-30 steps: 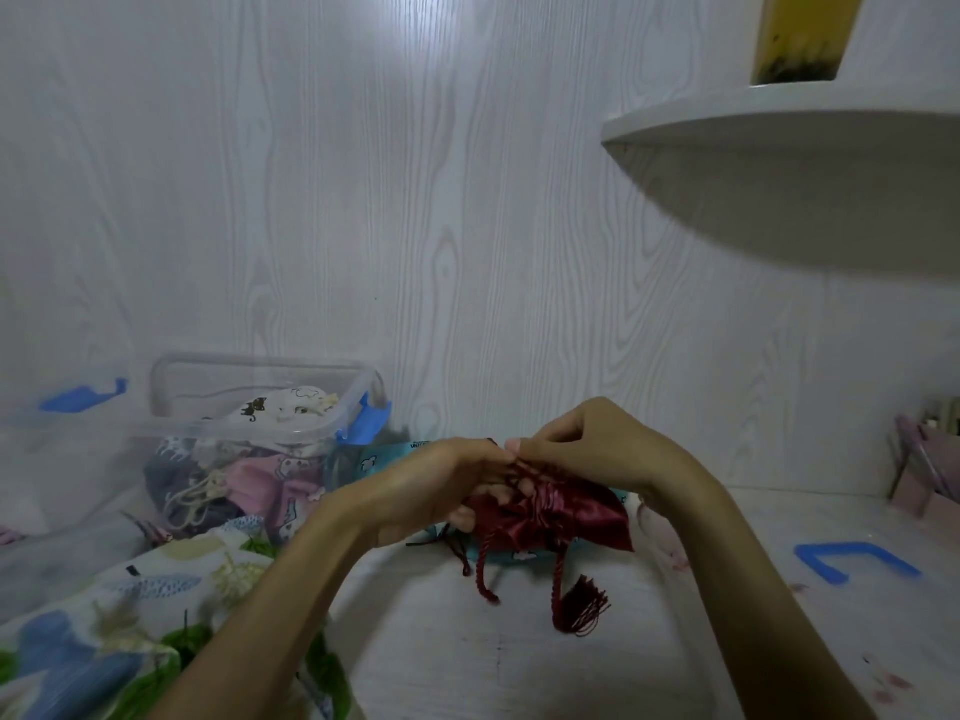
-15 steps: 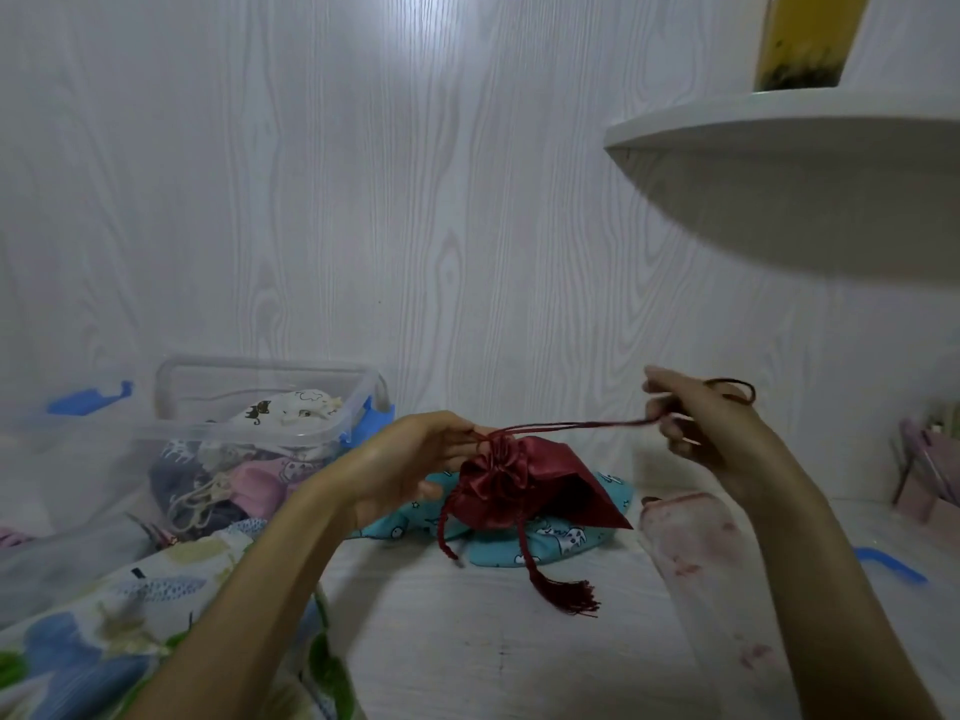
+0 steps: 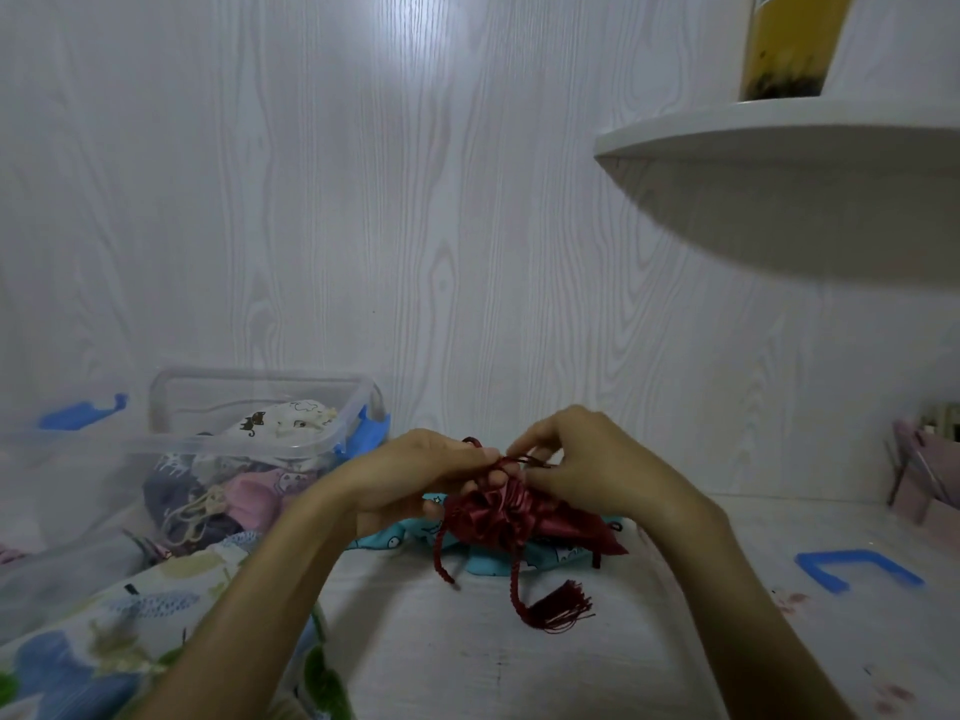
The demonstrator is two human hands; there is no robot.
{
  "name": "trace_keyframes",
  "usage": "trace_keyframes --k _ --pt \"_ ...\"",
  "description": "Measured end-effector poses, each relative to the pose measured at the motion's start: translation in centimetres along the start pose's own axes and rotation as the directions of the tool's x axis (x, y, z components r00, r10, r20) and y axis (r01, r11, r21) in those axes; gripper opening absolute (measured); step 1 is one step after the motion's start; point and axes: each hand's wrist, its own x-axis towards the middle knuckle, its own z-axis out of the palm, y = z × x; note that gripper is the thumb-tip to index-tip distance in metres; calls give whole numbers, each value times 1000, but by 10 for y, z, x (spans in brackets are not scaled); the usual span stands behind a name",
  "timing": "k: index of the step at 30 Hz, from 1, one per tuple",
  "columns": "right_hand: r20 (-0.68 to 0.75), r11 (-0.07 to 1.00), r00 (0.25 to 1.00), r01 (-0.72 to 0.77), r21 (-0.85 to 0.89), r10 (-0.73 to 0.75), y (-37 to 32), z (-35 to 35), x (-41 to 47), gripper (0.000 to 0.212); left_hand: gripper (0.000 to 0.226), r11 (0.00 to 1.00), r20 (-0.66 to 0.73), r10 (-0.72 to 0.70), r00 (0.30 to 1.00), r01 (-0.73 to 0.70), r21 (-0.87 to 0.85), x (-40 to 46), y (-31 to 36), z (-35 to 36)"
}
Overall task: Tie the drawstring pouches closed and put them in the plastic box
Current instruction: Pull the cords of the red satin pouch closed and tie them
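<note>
Back from its rightward pull, the right hand meets the left hand; both pinch the cord above the red pouch, hiding a teal pouch. Far left sits the box.

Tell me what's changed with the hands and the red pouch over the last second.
The right hand, which had pulled the dark red cord out to the right, has come back to the gathered neck of the dark red satin pouch and pinches the cord. The left hand still grips the neck. The clear plastic box is unmoved.
</note>
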Motion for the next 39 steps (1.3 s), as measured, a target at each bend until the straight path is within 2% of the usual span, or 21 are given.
trace_keyframes --k 5,10,13,17,20,25,27,31,36,39 --pt "-237 999 971 -4 49 16 6 -3 2 11 20 950 -64 -40 997 18 -312 5 -2 5" --pt "-113 973 992 80 217 -57 3 -21 -6 9 22 937 -82 -60 995 27 -348 4 -2 5" --pt "-24 962 994 105 253 -103 1 -25 -10 8 24 941 -92 -53 994 19 -339 2 0 6" --pt "15 949 994 97 298 -106 -1 -29 -14 13 26 955 -92 -20 996 -9 -297 -3 2 8" --pt "7 922 999 40 385 -46 0 -26 -11 20 27 963 -103 27 994 -53 -265 -5 3 10" --pt "157 829 985 -147 539 72 -6 -13 -6 20 10 983 -183 172 968 -179 -27 -2 0 10" --pt "225 844 970 -198 498 95 -4 -12 -5 18 14 976 -193 218 957 -213 44 -2 -1 10" --pt "351 876 933 -229 425 73 5 -10 -4 18 17 960 -135 280 950 -275 57 -3 -2 11" --pt "288 900 955 -182 397 66 11 -6 0 11 17 932 -185 355 916 -332 145 -3 -3 10" --pt "281 884 956 -199 424 81 9 -4 3 9 18 881 -293 433 852 -332 337 1 -6 5"
